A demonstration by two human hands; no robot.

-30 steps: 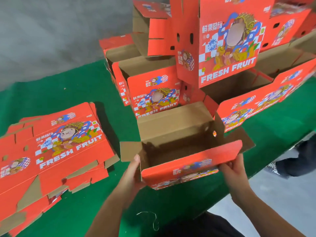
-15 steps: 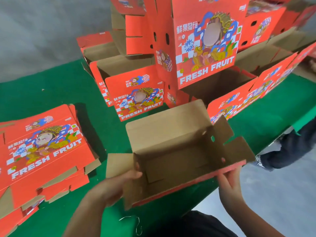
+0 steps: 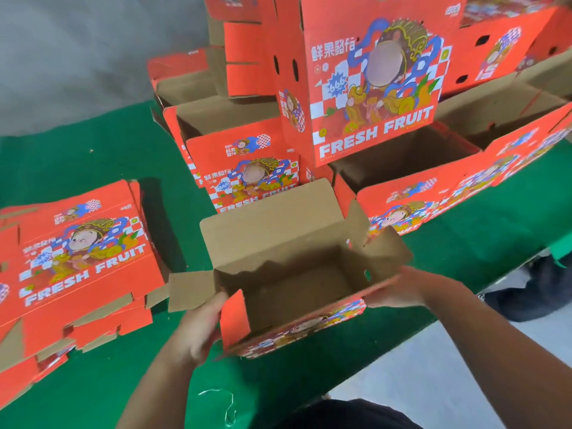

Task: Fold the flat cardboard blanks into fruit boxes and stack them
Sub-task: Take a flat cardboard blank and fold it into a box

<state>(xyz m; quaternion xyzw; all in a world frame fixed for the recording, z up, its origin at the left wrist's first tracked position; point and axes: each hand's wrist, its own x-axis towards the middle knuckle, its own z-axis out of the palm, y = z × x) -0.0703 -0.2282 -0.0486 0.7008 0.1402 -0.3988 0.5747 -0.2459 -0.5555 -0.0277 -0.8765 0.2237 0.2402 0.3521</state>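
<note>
A green table carries everything, and the biggest mass on it is the stack of finished boxes piled at the far side, red printed walls up and open tops showing brown board inside. To the left lies the pile of flat blanks, printed face up, well apart from the stack. Between them, at the near edge, sits the half-formed box, its walls raised and its inside open, one brown end flap jutting out to the left and another sticking up on the right. The left hand grips the near left corner, fingers curled round a red flap being turned inward; the right hand holds the right end of the near wall, fingers wrapped over its rim (the fingertips themselves are hidden behind the board). The step in hand looks like folding and locking the end flaps; next, those loose flaps probably need tucking in before the box can join the stack
</note>
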